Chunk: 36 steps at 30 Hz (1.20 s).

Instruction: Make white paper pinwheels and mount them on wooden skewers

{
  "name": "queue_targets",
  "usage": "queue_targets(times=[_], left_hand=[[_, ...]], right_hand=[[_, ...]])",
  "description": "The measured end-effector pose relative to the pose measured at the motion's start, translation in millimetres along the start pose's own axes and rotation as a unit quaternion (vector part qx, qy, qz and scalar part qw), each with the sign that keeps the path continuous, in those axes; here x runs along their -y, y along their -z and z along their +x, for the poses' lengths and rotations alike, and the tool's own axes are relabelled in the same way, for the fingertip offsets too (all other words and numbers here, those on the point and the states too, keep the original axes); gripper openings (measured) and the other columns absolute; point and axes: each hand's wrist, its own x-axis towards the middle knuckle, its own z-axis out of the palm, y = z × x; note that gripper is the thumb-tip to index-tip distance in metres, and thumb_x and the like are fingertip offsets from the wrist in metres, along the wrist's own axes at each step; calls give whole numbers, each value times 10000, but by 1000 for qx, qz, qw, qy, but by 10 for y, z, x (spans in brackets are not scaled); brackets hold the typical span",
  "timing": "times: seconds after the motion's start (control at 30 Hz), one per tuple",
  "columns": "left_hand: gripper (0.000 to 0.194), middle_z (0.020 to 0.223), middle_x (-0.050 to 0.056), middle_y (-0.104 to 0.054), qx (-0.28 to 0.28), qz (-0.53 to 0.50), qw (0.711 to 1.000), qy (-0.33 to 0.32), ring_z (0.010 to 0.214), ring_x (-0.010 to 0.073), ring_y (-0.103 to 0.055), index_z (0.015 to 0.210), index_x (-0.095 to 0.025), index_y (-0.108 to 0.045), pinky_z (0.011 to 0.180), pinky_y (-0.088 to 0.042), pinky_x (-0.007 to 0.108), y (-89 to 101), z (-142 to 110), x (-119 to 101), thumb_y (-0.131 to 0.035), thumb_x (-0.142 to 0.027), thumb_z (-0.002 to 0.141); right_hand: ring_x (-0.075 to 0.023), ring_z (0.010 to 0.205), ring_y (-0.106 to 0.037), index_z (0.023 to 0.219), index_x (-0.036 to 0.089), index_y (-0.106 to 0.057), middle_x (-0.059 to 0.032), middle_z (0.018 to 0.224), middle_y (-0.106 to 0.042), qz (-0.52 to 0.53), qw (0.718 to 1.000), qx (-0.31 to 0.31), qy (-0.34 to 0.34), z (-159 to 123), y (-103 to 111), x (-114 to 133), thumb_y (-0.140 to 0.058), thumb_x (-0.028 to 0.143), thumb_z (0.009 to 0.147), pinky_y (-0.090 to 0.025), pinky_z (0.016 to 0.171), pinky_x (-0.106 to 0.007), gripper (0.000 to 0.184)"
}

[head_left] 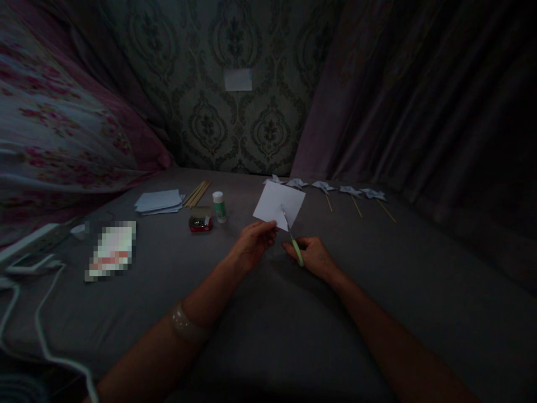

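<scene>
My left hand (254,242) pinches the near corner of a white paper square (279,204), holding it tilted above the grey bed sheet (377,268). My right hand (312,256) grips green-handled scissors (293,240). Their blades point up and cut into the paper's lower edge. A clear bangle sits on my left forearm.
A stack of white paper (159,201), wooden sticks (198,193), a glue bottle (218,206) and a small red box (200,223) lie at the left. Several paper pinwheels (350,193) on sticks line the back. A floral pillow (62,134) and white cables (37,291) lie far left.
</scene>
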Motion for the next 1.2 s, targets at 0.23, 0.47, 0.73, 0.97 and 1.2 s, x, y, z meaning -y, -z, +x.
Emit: queue_targets(times=[0.23,0.47,0.73,0.97,1.2], left_hand=[[184,615,14,-594,-66,140,972,-179,578,103,-495,607,-155,-644,537,-348,237,33,19,68,-733,-316,625],[172,669,10,-599,-102,115,962,-223,606,110,-511,664,-166,-617,541,-358,237,71,51,24,-714,-305,635],[161,658,11,-578,8,197,967,-161,612,116,-502,701,-150,-612,564,-363,244,76,37,81,-658,-298,656],[79,596,-7,-548,40,261,955,-131,555,109,-463,662,-150,-607,531,-341,235,46,22,63,-592,-220,631],[162,634,15,-609,40,294,947,-126,642,156,-544,717,-149,-663,586,-396,245,58,16,77,-533,-153,621]], right_hand=[[-111,535,-459,562,160,-548,4,553,-529,-27,998,53,30,12,17,-32,-577,479,704,-336,503,-232,350],[-130,567,-478,585,159,-559,-3,572,-524,-40,999,-12,23,54,38,-39,-559,502,696,-338,533,-253,361],[-151,624,-512,594,163,-628,-14,592,-580,120,975,-187,-12,129,241,-65,-612,559,624,-361,582,-265,397],[-121,592,-488,590,180,-625,23,575,-573,242,951,-194,16,167,350,-114,-648,490,632,-351,579,-243,314],[-104,553,-468,624,172,-616,29,577,-560,285,943,-173,10,162,332,-105,-703,483,608,-347,539,-236,323]])
